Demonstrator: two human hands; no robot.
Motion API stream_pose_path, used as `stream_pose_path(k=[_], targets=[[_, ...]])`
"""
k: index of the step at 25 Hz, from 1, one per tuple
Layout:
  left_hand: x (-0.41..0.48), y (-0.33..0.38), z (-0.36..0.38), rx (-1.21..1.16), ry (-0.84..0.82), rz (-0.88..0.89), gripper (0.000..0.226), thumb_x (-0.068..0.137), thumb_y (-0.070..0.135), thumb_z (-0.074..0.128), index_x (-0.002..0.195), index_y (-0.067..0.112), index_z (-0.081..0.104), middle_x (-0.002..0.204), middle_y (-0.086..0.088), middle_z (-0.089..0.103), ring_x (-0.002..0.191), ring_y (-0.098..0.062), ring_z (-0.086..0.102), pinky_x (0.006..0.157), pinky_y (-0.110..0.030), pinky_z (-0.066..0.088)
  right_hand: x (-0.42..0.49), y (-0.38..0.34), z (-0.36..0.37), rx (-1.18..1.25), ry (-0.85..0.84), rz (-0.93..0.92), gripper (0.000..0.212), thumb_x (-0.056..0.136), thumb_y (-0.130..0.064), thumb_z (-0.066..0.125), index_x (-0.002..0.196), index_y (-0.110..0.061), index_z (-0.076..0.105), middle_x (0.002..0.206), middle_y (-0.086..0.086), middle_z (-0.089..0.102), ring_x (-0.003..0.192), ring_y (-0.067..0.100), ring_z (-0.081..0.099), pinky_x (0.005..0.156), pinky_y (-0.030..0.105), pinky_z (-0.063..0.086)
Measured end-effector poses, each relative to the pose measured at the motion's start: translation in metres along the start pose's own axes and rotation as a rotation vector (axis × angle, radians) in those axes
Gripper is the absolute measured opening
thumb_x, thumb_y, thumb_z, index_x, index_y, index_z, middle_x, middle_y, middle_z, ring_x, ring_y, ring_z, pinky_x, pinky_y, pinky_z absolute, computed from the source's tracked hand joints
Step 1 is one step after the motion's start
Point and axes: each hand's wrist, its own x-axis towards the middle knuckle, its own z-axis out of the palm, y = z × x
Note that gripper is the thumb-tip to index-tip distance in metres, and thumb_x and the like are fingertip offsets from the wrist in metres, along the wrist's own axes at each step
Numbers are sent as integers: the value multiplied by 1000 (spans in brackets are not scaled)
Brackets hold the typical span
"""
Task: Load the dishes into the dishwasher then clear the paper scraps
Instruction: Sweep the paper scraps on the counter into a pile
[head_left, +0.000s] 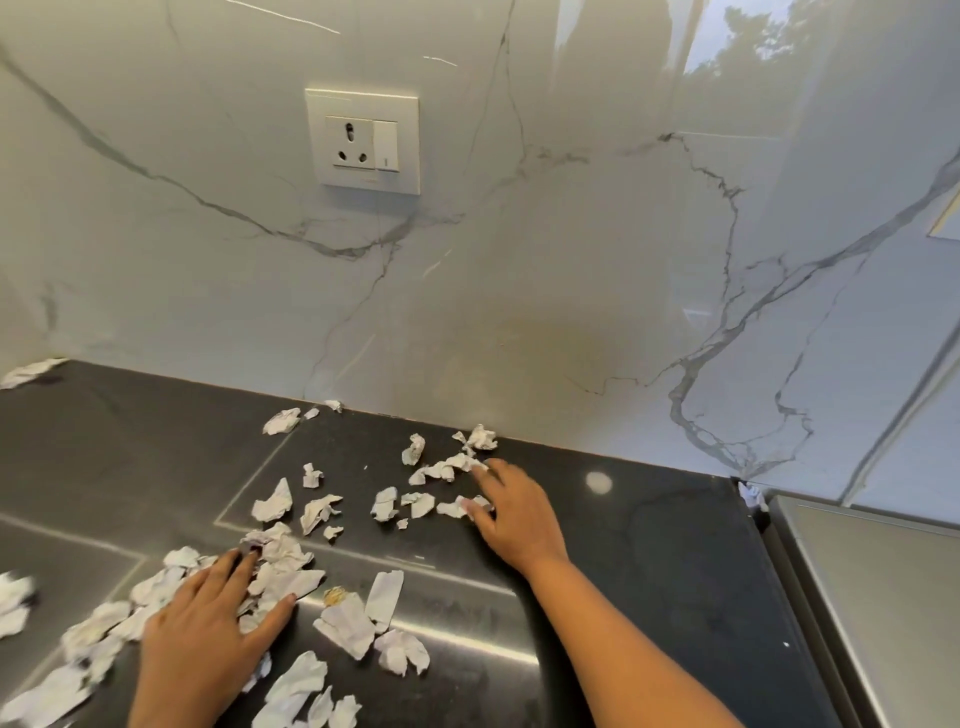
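No words or numbers can be read here. The white socket plate (363, 141) on the wall has a tiny mark near its bottom edge, but it is too small to read. The switch (385, 145) on the plate has one short line near its bottom, not a letter. Some of the paper scraps (291, 566) have faint dark marks on them, too blurry to make out.

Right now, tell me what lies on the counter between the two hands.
In the head view, loose paper scraps lie scattered on the dark counter between the left hand and the right hand; nothing else shows there.
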Motion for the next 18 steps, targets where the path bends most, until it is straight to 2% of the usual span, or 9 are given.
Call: stream_pose_path(k=[3, 4, 6, 8, 10, 12, 13, 15, 18], targets=[[-21, 23, -38, 51, -33, -45, 98, 64, 82, 14, 142, 29, 39, 149, 6, 38, 136, -20, 36, 108, -42, 32, 9, -4, 3, -47, -101, 296, 62, 92, -59, 31, 142, -22, 36, 148, 12, 33, 138, 32, 25, 115, 44, 19], [-24, 28, -42, 26, -44, -56, 98, 64, 82, 12, 143, 30, 38, 149, 7, 37, 137, -19, 35, 108, -42, 33, 14, -16, 7, -70, -135, 273, 62, 92, -60, 30, 143, -25, 34, 150, 12, 29, 140, 32, 20, 116, 47, 13], [-28, 29, -47, 33, -26, -47, 98, 63, 81, 8, 144, 32, 33, 151, 10, 32, 138, -16, 31, 109, -40, 32, 20, -56, 12, -74, -230, 44, 60, 92, -59, 31, 142, -27, 35, 150, 10, 29, 140, 30, 20, 116, 49, 10], [-30, 33, -49, 46, -14, -69, 98, 63, 80, 5, 145, 33, 32, 152, 12, 29, 139, -14, 28, 108, -40, 30, 15, -93, 23, 76, -245, -253, 54, 92, -55, 36, 132, -22, 51, 139, 7, 47, 131, 26, 38, 111, 46, 27], [-32, 36, -50, 23, -1, -84, 97, 63, 79, 6, 144, 32, 35, 152, 12, 30, 139, -14, 29, 107, -41, 30, 14, -110, 36, 234, -70, -396, 44, 90, -47, 45, 112, -17, 67, 118, 7, 64, 111, 24, 57, 93, 44, 47], [-32, 37, -53, -1, -6, -85, 97, 63, 78, 6, 144, 32, 35, 152, 12, 29, 139, -14, 28, 107, -41, 29, 32, -103, 46, 224, 162, -182, 39, 87, -42, 52, 111, -14, 67, 122, 12, 60, 116, 29, 54, 95, 50, 45], [-33, 36, -53, -6, -10, -84, 96, 64, 77, 6, 144, 32, 34, 152, 12, 29, 140, -14, 28, 107, -41, 29, 40, -94, 47, 169, 166, 44, 43, 88, -42, 51, 120, -15, 62, 133, 15, 51, 127, 33, 43, 104, 55, 35], [-34, 35, -52, -21, -15, -88, 96, 64, 77, 7, 145, 32, 33, 153, 12, 27, 140, -15, 25, 108, -41, 27, 55, -77, 46, 39, -7, 403, 54, 91, -47, 45, 137, -19, 45, 149, 19, 26, 139, 37, 17, 112, 57, 15], [-34, 35, -53, 4, -31, -76, 96, 64, 76, 2, 147, 34, 23, 155, 13, 19, 142, -13, 18, 111, -39, 23, 67, -73, 45, -83, -154, 394, 61, 92, -57, 33, 144, -25, 31, 154, 16, 15, 142, 36, 6, 113, 57, 4]])
